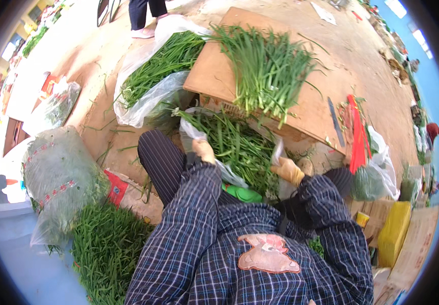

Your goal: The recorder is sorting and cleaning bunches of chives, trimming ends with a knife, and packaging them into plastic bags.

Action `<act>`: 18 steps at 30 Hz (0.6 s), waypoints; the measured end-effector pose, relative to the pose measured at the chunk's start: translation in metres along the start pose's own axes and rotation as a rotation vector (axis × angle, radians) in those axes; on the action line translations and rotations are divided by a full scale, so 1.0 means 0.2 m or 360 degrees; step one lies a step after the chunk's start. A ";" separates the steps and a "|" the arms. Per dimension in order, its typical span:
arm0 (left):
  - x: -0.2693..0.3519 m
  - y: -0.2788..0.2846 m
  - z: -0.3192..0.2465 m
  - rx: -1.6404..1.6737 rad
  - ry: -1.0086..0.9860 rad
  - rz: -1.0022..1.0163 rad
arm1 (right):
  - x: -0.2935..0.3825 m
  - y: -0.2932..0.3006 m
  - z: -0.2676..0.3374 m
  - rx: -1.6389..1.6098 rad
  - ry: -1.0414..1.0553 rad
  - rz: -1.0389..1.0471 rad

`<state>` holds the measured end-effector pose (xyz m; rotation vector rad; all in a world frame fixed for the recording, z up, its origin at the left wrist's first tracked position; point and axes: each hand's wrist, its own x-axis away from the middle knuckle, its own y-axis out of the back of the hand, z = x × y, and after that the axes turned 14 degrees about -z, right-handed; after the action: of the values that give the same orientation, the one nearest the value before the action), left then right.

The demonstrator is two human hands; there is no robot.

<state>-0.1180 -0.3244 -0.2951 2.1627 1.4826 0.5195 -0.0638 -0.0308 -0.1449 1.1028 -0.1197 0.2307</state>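
A clear plastic bag (191, 130) full of loose garlic chives (238, 148) stands between my knees. My left hand (204, 151), in a light glove, grips the bag's rim on the left. On the other side my right hand (289, 171), gloved too, pinches the opposite rim, which rises above the fingers. The bag's mouth is spread between the two hands. Just beyond, a pile of garlic chives (269, 72) lies on a brown wooden board (213, 72), cut ends towards me. A long flat blade (335, 121) rests at the board's right end.
Another open bag of chives (162, 65) is at the upper left. A stuffed bag (65, 164) and a heap of greens (109, 251) sit to my left. Red ties (356, 133), a white bag (383, 167) and a yellow block (394, 234) are on the right. A person (142, 19) stands ahead.
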 end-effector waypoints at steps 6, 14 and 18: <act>0.22 0.29 -0.20 0.0513 0.0435 0.0612 | -0.15 -0.08 0.05 -0.0485 -0.0005 -0.0036; 0.16 0.46 -0.50 0.0563 0.1262 0.0295 | -0.29 0.05 0.35 -0.1000 -0.0340 0.0702; 0.10 0.86 -0.66 0.0594 0.1502 0.0077 | -0.27 0.15 0.54 -0.0750 -0.0085 0.0757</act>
<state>-0.0527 -0.3381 -0.0886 2.3482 2.1174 1.5372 -0.1217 -0.1207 -0.0814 0.5973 -0.4625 0.5675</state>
